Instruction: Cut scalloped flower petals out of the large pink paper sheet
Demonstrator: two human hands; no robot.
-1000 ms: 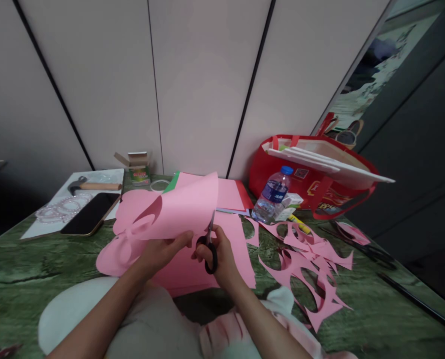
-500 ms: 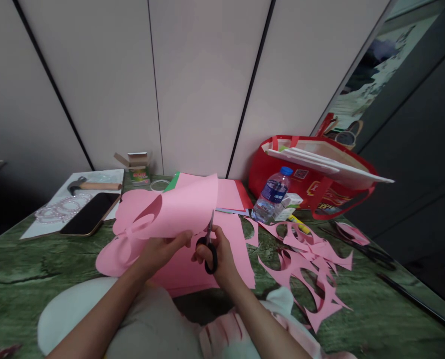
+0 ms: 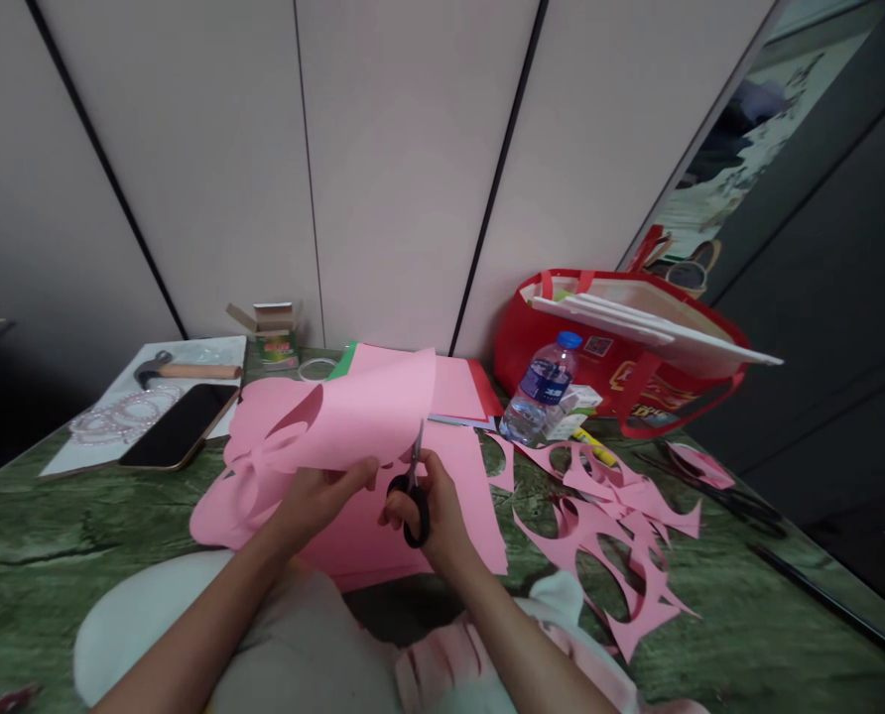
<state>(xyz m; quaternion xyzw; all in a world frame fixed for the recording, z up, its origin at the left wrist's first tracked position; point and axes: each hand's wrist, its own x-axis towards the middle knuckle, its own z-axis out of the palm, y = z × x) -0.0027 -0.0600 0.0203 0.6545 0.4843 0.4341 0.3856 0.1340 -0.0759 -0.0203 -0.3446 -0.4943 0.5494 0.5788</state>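
Frame center: the left hand [image 3: 329, 494] clamps the lower edge of curled pink paper [image 3: 375, 409], some fingers hidden; the right hand [image 3: 442, 508] has its fingers closed around scissors [image 3: 413, 482], whose blade contact is unclear. Bottom edge crops both forearms [image 3: 211, 610].

Pretty much pink everywhere: the paper [image 3: 383, 409] is plain pink and the scraps [image 3: 655, 613] match. Scissors [image 3: 414, 476] have black handles and silvery blades. Table's [image 3: 48, 545] murky green with darker streaks. Bag's [image 3: 513, 337] bright red with a pale inside and a black-and-white code square, bottle's [image 3: 538, 392] clear with a blue cap and darker blue label. Phone's [image 3: 181, 428] black, gold-edged. Hammer's [image 3: 196, 371] got a tan handle. Wall's [image 3: 398, 178] pale grey with black lines.
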